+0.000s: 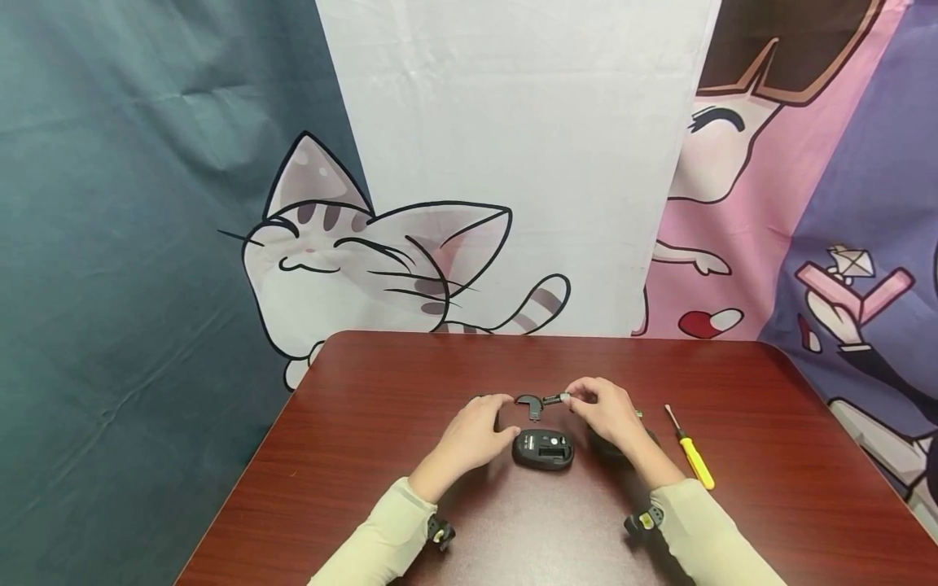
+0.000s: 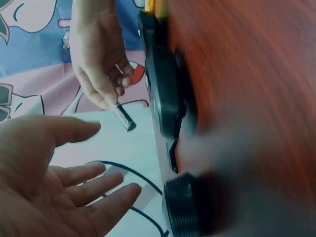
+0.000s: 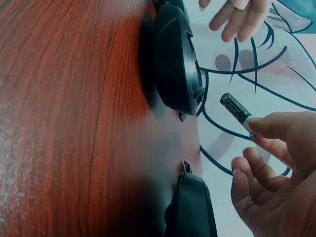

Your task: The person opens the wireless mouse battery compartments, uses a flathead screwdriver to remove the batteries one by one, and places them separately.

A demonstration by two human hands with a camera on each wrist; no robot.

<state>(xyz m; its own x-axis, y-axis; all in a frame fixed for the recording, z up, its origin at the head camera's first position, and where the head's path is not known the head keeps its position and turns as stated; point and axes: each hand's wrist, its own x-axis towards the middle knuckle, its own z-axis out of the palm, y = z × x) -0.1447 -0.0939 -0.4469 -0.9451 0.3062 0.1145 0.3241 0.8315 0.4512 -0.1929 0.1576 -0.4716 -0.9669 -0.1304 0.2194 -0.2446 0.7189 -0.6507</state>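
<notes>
Between thumb and index finger, my right hand pinches a small battery by one end, above the table. Below it lies a black computer mouse, underside up, with its battery slot uncovered. Just beyond the mouse is a black battery cover. My left hand hovers left of the mouse with fingers spread and relaxed; in the left wrist view nothing is in its grasp.
A second black object lies partly hidden under my right forearm. Beside my left hand stands a black ribbed thing. A yellow-handled screwdriver lies to the right on the brown table. A printed cloth hangs behind.
</notes>
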